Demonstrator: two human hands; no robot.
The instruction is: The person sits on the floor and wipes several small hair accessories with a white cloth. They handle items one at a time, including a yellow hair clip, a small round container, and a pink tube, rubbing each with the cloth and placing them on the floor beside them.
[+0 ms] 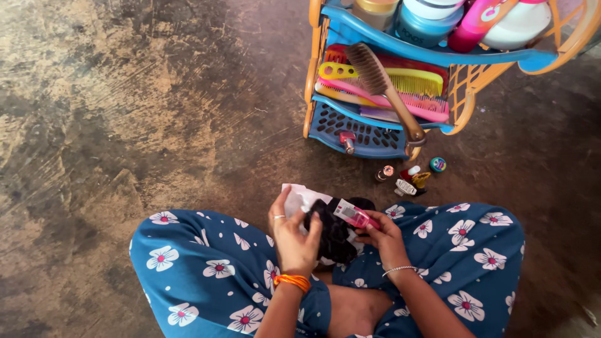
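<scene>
The floor (125, 112) is the biggest thing in view, bare, mottled brown and grey, filling the whole left side. On it sits the person, legs folded, in a blue dress (206, 263) printed with white flowers. At the upper right stands a blue and orange rack (350, 134) with tiers: jars (426, 19) and a pink bottle (479, 19) crowd the top tier, combs (388, 84) in yellow, pink and red lie on the middle one, and a brown brush (385, 87) leans across them with its handle hanging over the front edge. A small item rests on the lowest slotted tier. Just in front of the rack, on the floor, is a cluster of little bottles (410, 177) and a small round tin (437, 164). In the lap, both hands meet over a white cloth (297, 199). The left hand (294, 241), with a ring and an orange bangle, has its grip closed on a dark cloth (335, 238), bunched against the white one. The right hand (385, 236), with a thin silver bracelet, has its grip closed around a small pink tube (354, 215), which lies slantwise across the top of the dark cloth, touching it, its capped end pointing to the left hand.
</scene>
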